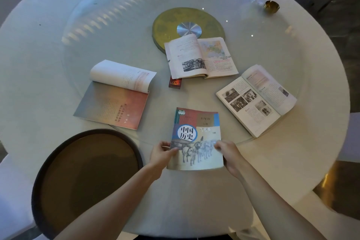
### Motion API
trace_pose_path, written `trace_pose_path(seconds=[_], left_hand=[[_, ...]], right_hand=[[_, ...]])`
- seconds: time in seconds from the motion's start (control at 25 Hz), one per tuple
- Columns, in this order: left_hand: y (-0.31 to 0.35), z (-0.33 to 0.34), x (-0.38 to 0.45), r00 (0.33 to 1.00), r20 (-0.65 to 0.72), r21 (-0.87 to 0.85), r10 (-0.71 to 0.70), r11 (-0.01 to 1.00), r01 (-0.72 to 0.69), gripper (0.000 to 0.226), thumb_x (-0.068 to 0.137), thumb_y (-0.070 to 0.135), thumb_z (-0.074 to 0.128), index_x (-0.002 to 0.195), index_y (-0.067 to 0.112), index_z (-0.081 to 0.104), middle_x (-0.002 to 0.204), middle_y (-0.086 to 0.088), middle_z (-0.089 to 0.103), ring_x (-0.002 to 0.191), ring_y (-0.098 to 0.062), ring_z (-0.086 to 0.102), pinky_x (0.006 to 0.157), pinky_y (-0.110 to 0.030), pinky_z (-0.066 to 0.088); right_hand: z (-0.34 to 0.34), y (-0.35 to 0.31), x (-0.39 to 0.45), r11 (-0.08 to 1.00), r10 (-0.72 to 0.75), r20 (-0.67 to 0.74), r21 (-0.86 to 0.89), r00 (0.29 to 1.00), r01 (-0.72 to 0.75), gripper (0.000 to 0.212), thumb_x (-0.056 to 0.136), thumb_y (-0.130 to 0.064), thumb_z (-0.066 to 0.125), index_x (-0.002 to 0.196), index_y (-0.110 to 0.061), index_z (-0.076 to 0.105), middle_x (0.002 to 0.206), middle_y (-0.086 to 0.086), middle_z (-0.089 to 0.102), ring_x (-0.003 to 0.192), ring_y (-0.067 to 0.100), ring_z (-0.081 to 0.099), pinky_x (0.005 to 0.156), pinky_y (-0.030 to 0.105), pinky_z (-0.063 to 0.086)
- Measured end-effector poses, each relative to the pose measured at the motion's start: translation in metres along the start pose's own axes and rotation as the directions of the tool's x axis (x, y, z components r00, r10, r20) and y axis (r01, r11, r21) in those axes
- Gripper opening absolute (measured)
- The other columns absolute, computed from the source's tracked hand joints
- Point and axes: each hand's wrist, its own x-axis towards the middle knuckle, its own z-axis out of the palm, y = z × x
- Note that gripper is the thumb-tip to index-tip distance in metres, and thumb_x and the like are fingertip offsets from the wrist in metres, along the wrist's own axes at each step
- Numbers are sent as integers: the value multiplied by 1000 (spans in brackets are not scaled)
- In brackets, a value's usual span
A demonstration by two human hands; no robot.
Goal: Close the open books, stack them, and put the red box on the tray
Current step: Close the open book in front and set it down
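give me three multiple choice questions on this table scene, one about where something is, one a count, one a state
1. Where does the red box lie?
A. on the tray
B. on the table, at the near left corner of the far open book
C. on top of the closed book

2. How many books lie open?
A. one
B. two
C. three

3. What state is the book between the hands in?
A. closed, cover up
B. open, pages up
C. standing on its edge

Answers
1: B, the box sits on the table beside the far open book, and the round tray holds no box.
2: C, the far open book, the left open book and the right open book all show pages.
3: A, the closed book shows its printed cover, with the left hand and right hand at its near edges.
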Motion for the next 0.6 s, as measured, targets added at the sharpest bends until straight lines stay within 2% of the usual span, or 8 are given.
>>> trace_pose_path(seconds=[0.04, 0.12, 0.2, 0.32, 0.48, 0.6], left_hand=[[-1, 1, -1, 1000, 0, 13, -4, 1000, 4, 21, 85, 17, 79, 94, 14, 60, 93, -8, 71, 83, -21, 70, 66, -34, 54], [-3, 5, -1, 1000, 1, 37, -8, 999, 8, 15, 89, 14, 73, 94, 13, 59, 97, -12, 72, 83, -22, 71, 68, -36, 58], [-3, 9, -1, 1000, -19, 84, 10, 996, -9, 11, 92, 12, 69, 96, 12, 59, 98, -14, 71, 82, -23, 70, 69, -36, 60], [0, 17, 2, 997, -69, 135, 33, 991, -23, 10, 94, 7, 63, 103, 7, 60, 96, -11, 71, 82, -22, 70, 66, -34, 60], [5, 26, 7, 995, -88, 227, 37, 974, -16, 13, 92, 5, 60, 103, 6, 65, 95, -11, 73, 77, -17, 68, 58, -26, 54], [7, 35, 4, 993, -107, 356, 52, 935, -10, 15, 89, 15, 60, 98, 9, 71, 95, -9, 77, 80, -19, 71, 57, -27, 53]], right_hand=[[0, 3, 2, 1000, 15, -15, -21, 1000, -15, 15, 87, -1, 50, 86, 1, 64, 86, 23, 68, 73, 31, 68, 60, 34, 52], [-1, 8, 8, 999, 18, -49, -41, 999, -20, 23, 90, 6, 49, 100, 5, 69, 99, 27, 76, 76, 34, 74, 59, 41, 64], [-2, 7, 15, 998, -6, -85, -64, 996, 1, 27, 89, 5, 53, 110, 0, 70, 103, 23, 77, 80, 34, 77, 64, 43, 66], [-5, 1, 25, 995, -46, -70, -94, 996, 40, 24, 92, -2, 57, 109, -6, 73, 102, 14, 79, 84, 27, 77, 60, 33, 63], [-6, -7, 37, 972, -92, -19, -220, 996, 85, 22, 90, -12, 61, 106, -14, 76, 103, 8, 80, 96, 29, 76, 89, 50, 63], [-14, -9, 48, 938, -121, 17, -326, 993, 120, 20, 91, -19, 62, 104, -13, 76, 100, 5, 77, 95, 28, 74, 88, 50, 62]])
